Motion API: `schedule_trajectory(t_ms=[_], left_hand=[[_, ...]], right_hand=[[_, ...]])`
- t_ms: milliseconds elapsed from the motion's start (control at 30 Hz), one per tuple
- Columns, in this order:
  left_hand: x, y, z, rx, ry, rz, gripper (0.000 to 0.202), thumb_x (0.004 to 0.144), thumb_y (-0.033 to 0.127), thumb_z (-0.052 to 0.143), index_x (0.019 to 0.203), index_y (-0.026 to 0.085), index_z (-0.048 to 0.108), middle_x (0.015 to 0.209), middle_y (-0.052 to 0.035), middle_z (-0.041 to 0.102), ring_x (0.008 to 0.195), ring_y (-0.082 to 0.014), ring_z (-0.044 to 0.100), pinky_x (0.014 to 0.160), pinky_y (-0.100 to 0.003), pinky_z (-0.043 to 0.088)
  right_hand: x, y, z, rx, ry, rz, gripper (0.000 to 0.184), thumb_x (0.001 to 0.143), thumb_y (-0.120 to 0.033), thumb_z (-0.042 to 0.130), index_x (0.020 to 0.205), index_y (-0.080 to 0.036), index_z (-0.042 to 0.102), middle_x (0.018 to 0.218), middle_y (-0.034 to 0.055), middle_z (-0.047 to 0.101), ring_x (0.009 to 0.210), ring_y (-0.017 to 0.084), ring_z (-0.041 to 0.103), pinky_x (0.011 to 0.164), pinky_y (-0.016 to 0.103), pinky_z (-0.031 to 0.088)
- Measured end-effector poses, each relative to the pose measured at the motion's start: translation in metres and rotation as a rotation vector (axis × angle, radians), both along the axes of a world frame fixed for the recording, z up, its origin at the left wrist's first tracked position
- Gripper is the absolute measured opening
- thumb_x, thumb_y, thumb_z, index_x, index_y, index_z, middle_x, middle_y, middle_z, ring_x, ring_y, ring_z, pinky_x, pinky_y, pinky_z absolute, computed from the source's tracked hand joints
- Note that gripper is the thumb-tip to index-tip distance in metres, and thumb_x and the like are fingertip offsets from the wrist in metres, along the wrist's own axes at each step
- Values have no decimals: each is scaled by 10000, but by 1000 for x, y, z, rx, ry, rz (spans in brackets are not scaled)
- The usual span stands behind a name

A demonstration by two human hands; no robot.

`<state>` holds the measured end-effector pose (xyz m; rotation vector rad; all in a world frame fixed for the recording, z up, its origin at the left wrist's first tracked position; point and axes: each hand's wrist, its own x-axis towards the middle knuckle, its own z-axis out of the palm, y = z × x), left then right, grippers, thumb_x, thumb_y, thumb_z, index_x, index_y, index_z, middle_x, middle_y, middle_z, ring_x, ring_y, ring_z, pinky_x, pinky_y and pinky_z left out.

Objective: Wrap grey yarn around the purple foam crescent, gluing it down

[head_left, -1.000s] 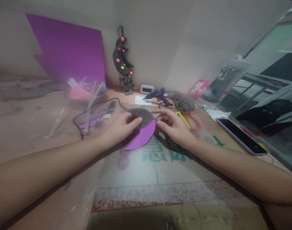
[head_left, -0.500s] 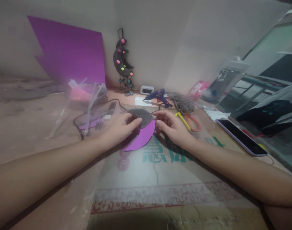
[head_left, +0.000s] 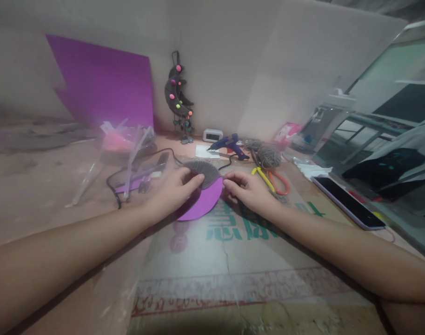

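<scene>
A purple card crescent (head_left: 202, 202), its upper part wound with grey yarn (head_left: 205, 172), is held just above the cardboard. My left hand (head_left: 184, 186) grips the wound part from the left, thumb on top and fingers behind. At the crescent's right edge my right hand (head_left: 242, 186) is closed in a pinch, thumb and forefinger together. What lies between those fingertips is too fine to make out. Beyond my right hand are a ball of grey yarn (head_left: 268, 157) and scissors with an orange handle (head_left: 279, 182) and a yellow part.
Behind the hands lie a blue glue gun (head_left: 229, 145), a white card (head_left: 207, 151) and a small clock (head_left: 213, 135). A phone (head_left: 348, 202) rests right. Plastic bags (head_left: 129, 153) and a purple board (head_left: 108, 88) stand left. A moon ornament (head_left: 177, 95) hangs on the wall.
The crescent has turned slightly, with more of its purple part facing the camera. My right hand has shifted a little down and stays by its edge. The view has tilted slightly.
</scene>
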<state>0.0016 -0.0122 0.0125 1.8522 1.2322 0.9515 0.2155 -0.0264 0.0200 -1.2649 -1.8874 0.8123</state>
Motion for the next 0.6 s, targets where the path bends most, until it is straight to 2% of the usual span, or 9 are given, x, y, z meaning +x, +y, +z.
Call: schedule_trajectory(t_ms=[100,233,367,467,533,600], left_hand=[[0,-1,0,25,9,26,374,860,527,493,801,171,591,773,-47,659,700,-189,586,637,-305,430],[-1,-2,-1,62,53,54,383,864,537,483,800,176,597,797,-52,674,727,-199,598,658,-313,432],[-2,0,-1,70,38,57,375,862,532,487,780,180,586,773,-48,673,720,-200,601,647,-311,432],[-1,2,-1,68,24,60,367,864,523,491,771,179,580,753,-40,662,716,-193,596,652,-307,431],[-1,2,0,62,19,64,360,864,514,496,759,179,574,743,-36,652,717,-190,590,656,-305,427],[-1,1,0,56,13,63,361,864,515,498,752,179,569,734,-34,645,716,-189,586,653,-303,424]], right_hand=[[0,-1,3,-11,-42,-45,224,863,-368,553,762,-174,601,604,-16,594,534,109,534,532,239,424],[1,-6,4,61,-69,-29,217,879,-362,539,774,-183,602,620,-10,617,561,120,560,549,244,429],[3,-12,1,327,-210,137,191,906,-332,515,888,-187,638,763,35,692,666,146,600,631,281,449],[4,-15,1,551,-412,289,196,925,-319,498,941,-190,644,841,63,709,752,172,619,702,322,434],[7,-15,6,654,-580,350,218,938,-325,475,916,-191,646,900,85,708,778,188,619,695,341,411],[12,-15,15,727,-753,346,256,943,-350,460,855,-200,648,954,100,703,754,194,600,679,357,389]])
